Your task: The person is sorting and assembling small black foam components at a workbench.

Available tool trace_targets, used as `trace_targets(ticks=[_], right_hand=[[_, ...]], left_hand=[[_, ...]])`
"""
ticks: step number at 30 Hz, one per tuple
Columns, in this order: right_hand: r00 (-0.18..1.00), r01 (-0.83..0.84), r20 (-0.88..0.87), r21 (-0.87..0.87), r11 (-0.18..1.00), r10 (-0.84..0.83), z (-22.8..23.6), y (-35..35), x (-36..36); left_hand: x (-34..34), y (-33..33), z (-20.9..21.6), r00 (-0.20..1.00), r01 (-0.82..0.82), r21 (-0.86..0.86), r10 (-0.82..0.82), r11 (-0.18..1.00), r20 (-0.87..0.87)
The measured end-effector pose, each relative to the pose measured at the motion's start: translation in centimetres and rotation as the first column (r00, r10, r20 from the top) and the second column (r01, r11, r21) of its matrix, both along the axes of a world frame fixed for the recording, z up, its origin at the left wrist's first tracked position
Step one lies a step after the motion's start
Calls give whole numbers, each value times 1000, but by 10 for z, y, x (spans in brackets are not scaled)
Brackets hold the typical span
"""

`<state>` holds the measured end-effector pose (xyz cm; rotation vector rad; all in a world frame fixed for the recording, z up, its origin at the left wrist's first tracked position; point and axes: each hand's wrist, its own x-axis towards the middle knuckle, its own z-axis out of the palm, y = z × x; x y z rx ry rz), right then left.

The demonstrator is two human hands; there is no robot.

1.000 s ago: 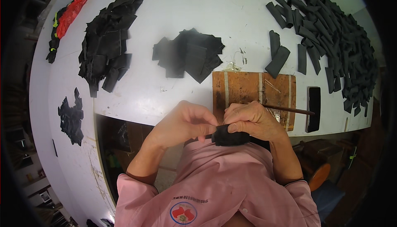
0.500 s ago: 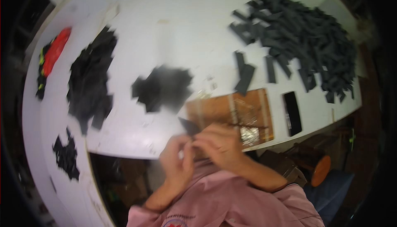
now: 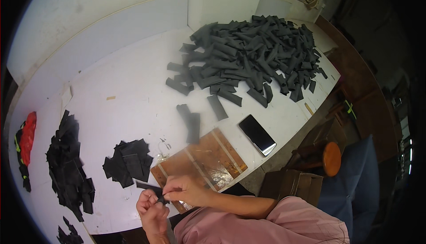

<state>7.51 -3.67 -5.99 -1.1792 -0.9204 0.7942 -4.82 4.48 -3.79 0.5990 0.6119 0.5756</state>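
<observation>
Both hands come together at the table's front edge around a small strip of black cloth (image 3: 148, 186). My left hand (image 3: 151, 207) has its fingers curled and pinches the strip's lower end. Thumb and fingertips of my right hand (image 3: 185, 190) close on the same strip from the right side. Part of the cloth is hidden behind the fingers. Just beyond my hands lies a small stack of flat black cloth pieces (image 3: 129, 162). A brown board wrapped in clear tape (image 3: 202, 155) lies under and beside my right hand.
A large heap of dark grey folded cloth tubes (image 3: 248, 57) covers the table's far right. A phone (image 3: 257, 135) lies near the right edge. More black pieces (image 3: 66, 168) and a red bag (image 3: 28, 133) are at left. A wooden stool (image 3: 331, 158) stands beyond the table edge.
The view has swung right and up, so the table's contents appear shifted left and lower. My hands stay together on the black cloth strip.
</observation>
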Motion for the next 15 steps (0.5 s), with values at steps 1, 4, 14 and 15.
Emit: trace_targets(ticks=[1,4,14,15], right_hand=[[1000,7,4,2,1000,-7,-1,-1,0],[592,-353,-770,19,935,239,0,-3,-3],[811,-167,-581,-121,979,66,-4,-6,-4],[809,-168,-584,-117,979,69,-3,-9,-4]], left_hand=[[0,0,-3,998,18,178,-6,984,-68],[14,-12,-4,938,-80,487,231,870,-258],[6,-8,13,997,59,126,-65,990,42],[3,-12,17,986,131,-30,-128,991,104]])
